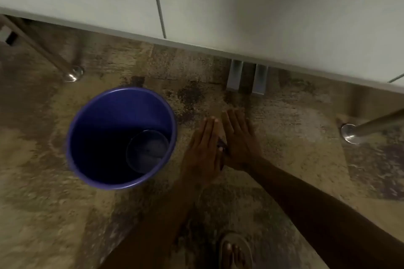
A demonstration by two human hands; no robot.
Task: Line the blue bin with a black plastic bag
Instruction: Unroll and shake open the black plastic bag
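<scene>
The blue bin [122,102] stands upright on the mottled floor, left of centre. It has no liner, and its round bottom shows inside. To its right my left hand [203,148] and my right hand [240,140] are pressed palm to palm with the fingers straight and pointing away from me. A small dark piece, which looks like the folded black plastic bag [222,145], is pinched between the palms. Only a sliver of it shows. Neither hand touches the bin.
White partition panels [240,6] run across the top, raised off the floor. Metal legs with round feet stand at the left [73,74] and the right [349,133], and a metal bracket [247,81] sits under the panel. My sandalled foot [235,251] is at the bottom.
</scene>
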